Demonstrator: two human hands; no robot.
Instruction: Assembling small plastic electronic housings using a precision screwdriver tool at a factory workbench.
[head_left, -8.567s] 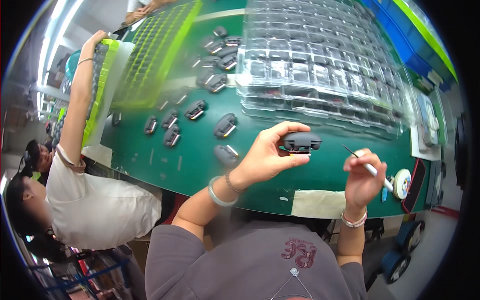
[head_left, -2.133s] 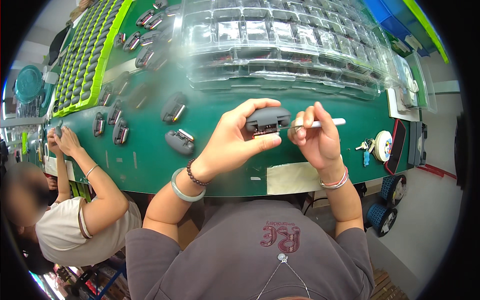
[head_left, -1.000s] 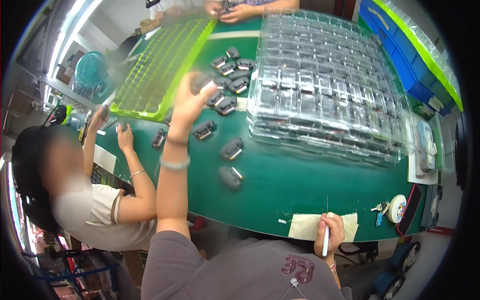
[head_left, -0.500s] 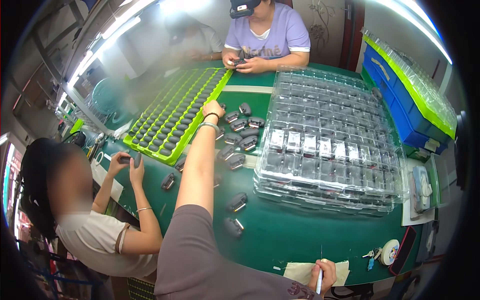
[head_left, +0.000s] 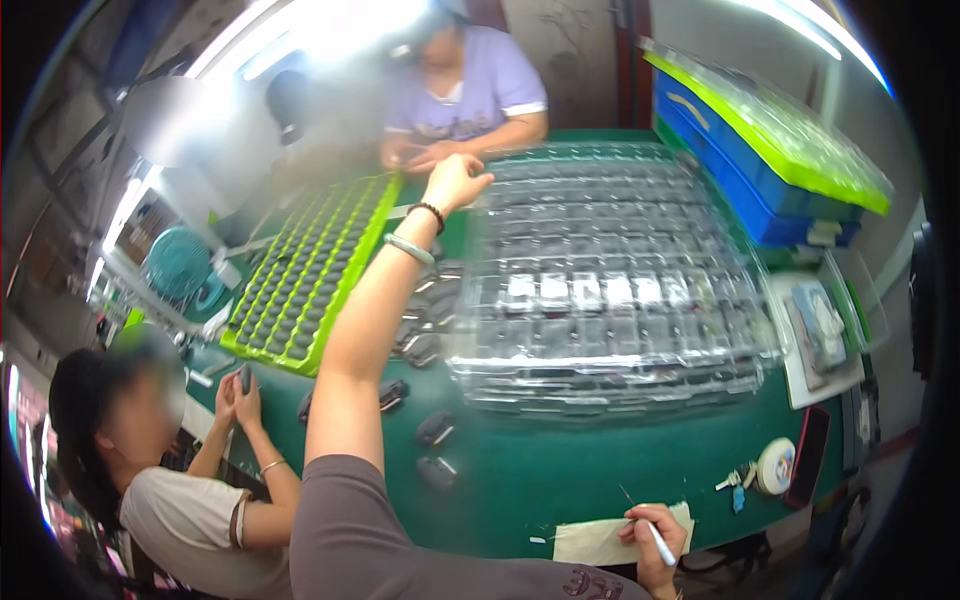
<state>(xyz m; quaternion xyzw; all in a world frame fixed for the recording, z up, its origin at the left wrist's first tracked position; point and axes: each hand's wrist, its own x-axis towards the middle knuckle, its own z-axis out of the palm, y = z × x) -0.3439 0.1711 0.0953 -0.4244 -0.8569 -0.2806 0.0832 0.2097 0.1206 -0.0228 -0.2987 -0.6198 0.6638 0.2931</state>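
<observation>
My left hand [head_left: 458, 180] is stretched out to the far left corner of the stacked clear plastic trays [head_left: 600, 335]. Its fingers are partly bent and a little apart, and I see nothing between them. Dark rounded devices fill the trays' compartments. At the front edge of the table, my right hand [head_left: 655, 540] grips a slim white-handled tool with a thin pointed tip [head_left: 657, 543], above a cream cloth [head_left: 590, 540]. Beside my left forearm, several loose dark devices [head_left: 436, 428] lie on the green table.
A green tray [head_left: 270, 358] with rows of dark devices stands at left. One co-worker [head_left: 200, 510] sits at left holding a dark device; another [head_left: 480, 90] sits across. Blue bins [head_left: 740, 165] stand at far right. Keys, a white roll [head_left: 776, 466] and a phone [head_left: 808, 460] lie near right.
My left hand has moved from beside the green tray, away and rightward, to the clear trays' corner. The white tool in my right hand has tilted. The whole view has shifted.
</observation>
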